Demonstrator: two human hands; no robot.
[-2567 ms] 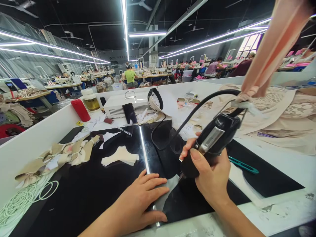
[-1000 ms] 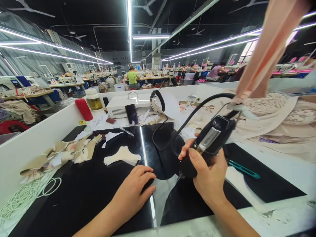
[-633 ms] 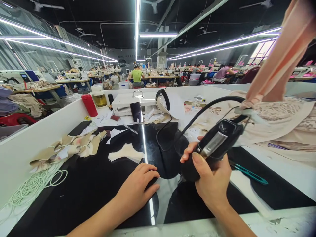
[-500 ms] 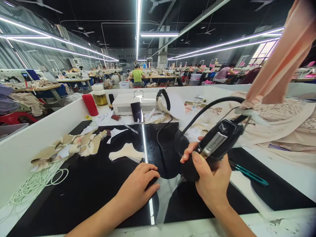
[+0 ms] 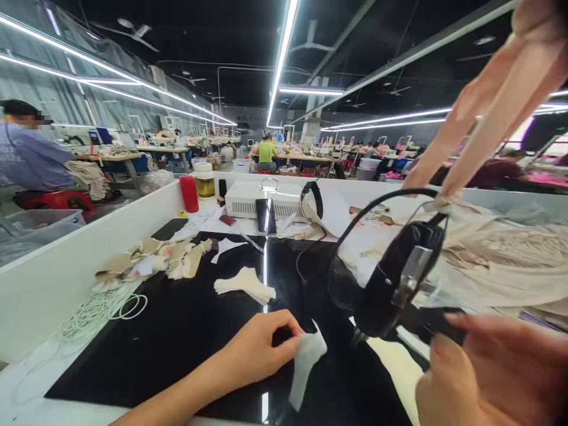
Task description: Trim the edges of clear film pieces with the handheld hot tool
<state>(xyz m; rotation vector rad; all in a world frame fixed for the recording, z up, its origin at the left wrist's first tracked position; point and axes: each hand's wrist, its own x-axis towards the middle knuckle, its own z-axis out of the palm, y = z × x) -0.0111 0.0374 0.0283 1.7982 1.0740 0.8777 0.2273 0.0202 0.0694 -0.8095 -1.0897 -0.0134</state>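
Observation:
My left hand point(image 5: 261, 349) pinches a pale, curved fabric piece point(image 5: 308, 364) between thumb and fingers, above the glossy black work surface point(image 5: 177, 355). To the right, a black handheld power tool point(image 5: 399, 278) with a silver metal plate hangs tilted from pink fabric strips point(image 5: 483, 112), its cable looping to the left. My right hand point(image 5: 497, 367) is blurred at the lower right, its thumb and fingers beside a dark, grip-like part near the tool. Whether they close on it is unclear. A cream fabric piece point(image 5: 394, 367) lies below the tool.
Another cream fabric piece point(image 5: 246, 284) lies ahead. On the left are beige fabric bundles point(image 5: 151, 260) and coiled pale cord point(image 5: 91, 313). A white box point(image 5: 266, 198), phone point(image 5: 265, 216) and red container point(image 5: 189, 194) line the back. Cloth point(image 5: 501, 248) piles up on the right.
My left hand has gone from lying flat to pinching the fabric piece. My right hand has shifted right from around the tool's lower end. The camera view has turned left.

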